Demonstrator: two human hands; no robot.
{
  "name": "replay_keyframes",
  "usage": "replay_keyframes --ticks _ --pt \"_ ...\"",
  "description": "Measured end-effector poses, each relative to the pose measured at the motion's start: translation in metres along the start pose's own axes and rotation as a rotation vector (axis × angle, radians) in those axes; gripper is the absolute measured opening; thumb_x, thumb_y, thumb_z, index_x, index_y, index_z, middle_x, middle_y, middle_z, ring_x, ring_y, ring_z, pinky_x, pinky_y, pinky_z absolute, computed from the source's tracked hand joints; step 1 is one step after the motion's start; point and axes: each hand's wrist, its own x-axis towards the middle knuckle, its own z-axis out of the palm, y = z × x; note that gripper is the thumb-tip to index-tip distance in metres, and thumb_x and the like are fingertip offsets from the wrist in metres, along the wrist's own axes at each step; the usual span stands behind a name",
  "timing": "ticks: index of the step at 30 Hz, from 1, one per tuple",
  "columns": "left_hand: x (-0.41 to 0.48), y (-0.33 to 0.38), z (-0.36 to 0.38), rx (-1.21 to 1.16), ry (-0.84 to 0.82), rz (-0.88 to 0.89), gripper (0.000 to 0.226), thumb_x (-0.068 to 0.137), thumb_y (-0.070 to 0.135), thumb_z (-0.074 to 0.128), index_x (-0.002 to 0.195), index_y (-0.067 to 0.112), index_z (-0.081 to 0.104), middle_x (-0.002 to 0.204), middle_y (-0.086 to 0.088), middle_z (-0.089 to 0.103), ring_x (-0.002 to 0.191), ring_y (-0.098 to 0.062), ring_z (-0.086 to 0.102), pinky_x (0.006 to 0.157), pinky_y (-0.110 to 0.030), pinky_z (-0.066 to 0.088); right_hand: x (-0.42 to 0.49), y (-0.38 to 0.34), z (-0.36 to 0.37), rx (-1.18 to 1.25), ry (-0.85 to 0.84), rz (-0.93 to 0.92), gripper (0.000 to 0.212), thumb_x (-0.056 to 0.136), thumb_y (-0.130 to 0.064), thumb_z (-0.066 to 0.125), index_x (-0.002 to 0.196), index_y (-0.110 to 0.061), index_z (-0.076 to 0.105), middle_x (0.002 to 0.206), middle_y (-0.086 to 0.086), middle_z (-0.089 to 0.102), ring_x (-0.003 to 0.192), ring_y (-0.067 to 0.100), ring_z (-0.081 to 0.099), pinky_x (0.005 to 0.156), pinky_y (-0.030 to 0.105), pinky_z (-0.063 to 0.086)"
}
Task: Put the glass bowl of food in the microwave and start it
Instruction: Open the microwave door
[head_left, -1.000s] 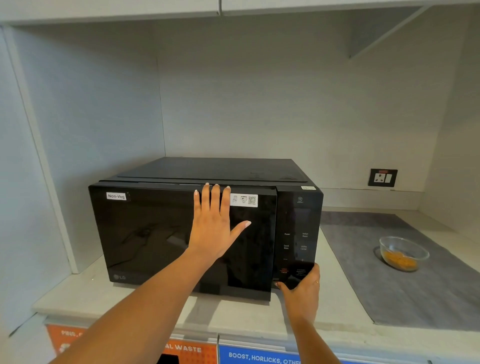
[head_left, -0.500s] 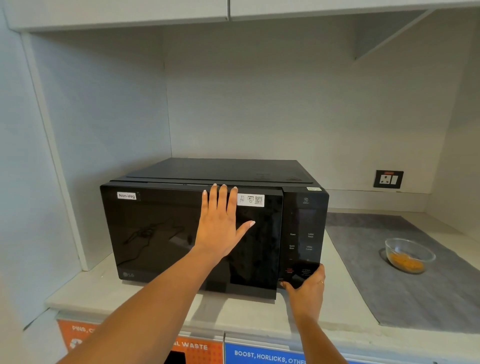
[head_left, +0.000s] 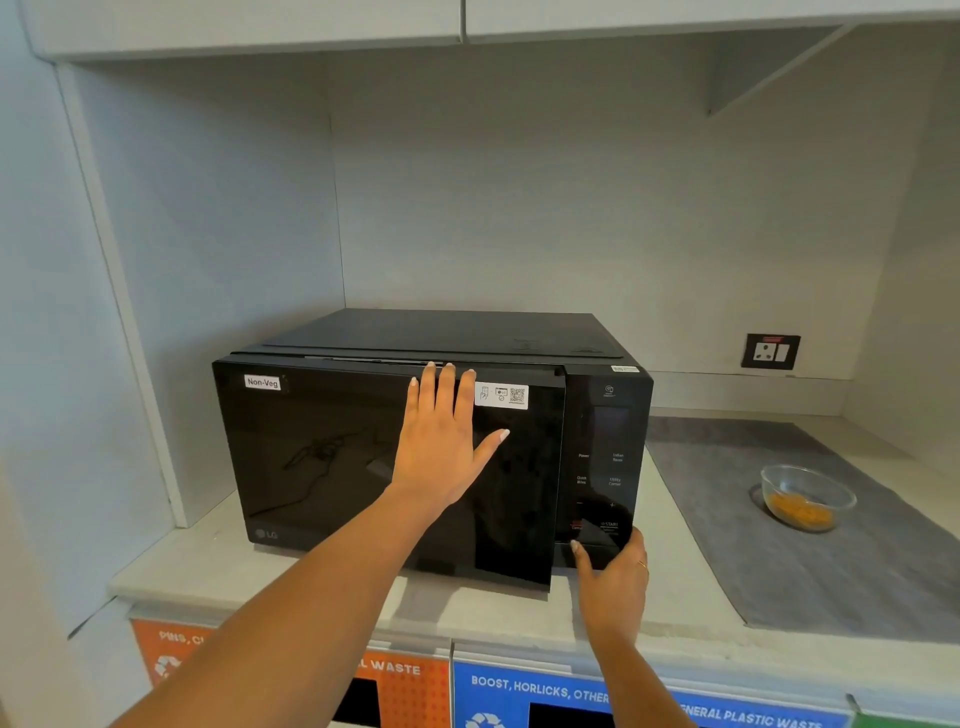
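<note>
The glass bowl of orange food is seen on the grey mat near the counter's right edge, well apart from the microwave. Its door stands slightly ajar. The left hand is laid flat, fingers spread, gripping nothing; the right hand is pressed at the release bar, holding nothing. The door should be steadied while released. "LG", "Non-Veg" and "START" can be read.

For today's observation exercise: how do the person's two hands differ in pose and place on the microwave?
The left hand lies flat, fingers spread, high on the door; the right hand sits low, at the bottom of the control panel. The left points upward; the right curls at the panel's base. Both touch the microwave, and neither holds anything.
</note>
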Motion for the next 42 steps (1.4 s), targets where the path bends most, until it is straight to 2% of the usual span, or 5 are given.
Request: replay_keyframes --ticks 4,8,14,27,42 --pt "-0.005 0.000 -0.006 -0.036 0.005 -0.011 0.074 0.088 0.063 0.026 0.142 0.011 0.025 0.149 -0.014 0.031 0.142 -0.031 0.018 0.116 -0.042 0.008 -0.008 -0.013 -0.003 -0.055 0.122 -0.099 0.045 0.086 -0.029 0.057 0.125 -0.009 0.043 0.132 0.016 0.049 0.120 0.033 0.047 0.094 0.046 0.046" --pt "-0.013 -0.001 -0.013 -0.058 0.010 -0.017 0.076 0.087 0.064 0.026 0.141 0.011 0.027 0.148 -0.014 0.033 0.141 -0.031 0.020 0.116 -0.043 0.009 -0.013 -0.030 -0.004 0.034 0.041 -0.203 0.030 0.090 -0.024 0.051 0.116 -0.011 0.052 0.121 0.013 0.056 0.110 0.028 0.055 0.087 0.031 0.044" --pt "-0.019 0.000 -0.023 -0.085 -0.022 -0.047 0.088 0.078 0.070 0.006 0.141 0.012 0.027 0.149 -0.013 0.031 0.142 -0.031 0.018 0.115 -0.045 0.011 -0.027 -0.050 -0.004 0.170 -0.267 -0.139 0.035 0.093 -0.022 0.044 0.126 -0.012 0.050 0.127 0.011 0.058 0.116 0.028 0.053 0.099 0.037 0.042" --pt "-0.048 -0.021 -0.062 -0.186 -0.088 -0.009 0.074 0.086 0.064 0.026 0.140 0.014 0.027 0.150 -0.009 0.030 0.143 -0.026 0.014 0.111 -0.059 0.014 -0.077 -0.056 -0.019 0.050 -0.287 -0.093 0.031 0.094 -0.016 0.043 0.121 -0.006 0.055 0.121 0.015 0.062 0.110 0.029 0.057 0.097 0.037 0.044" --pt "-0.088 -0.050 -0.132 -0.402 -0.199 -0.025 0.074 0.086 0.063 0.030 0.129 0.004 0.041 0.140 -0.018 0.043 0.138 -0.033 0.028 0.115 -0.051 0.015 -0.169 -0.066 -0.040 -0.205 -0.301 -0.317 0.023 0.092 -0.012 0.049 0.109 -0.010 0.063 0.114 0.011 0.066 0.101 0.024 0.061 0.089 0.027 0.044"
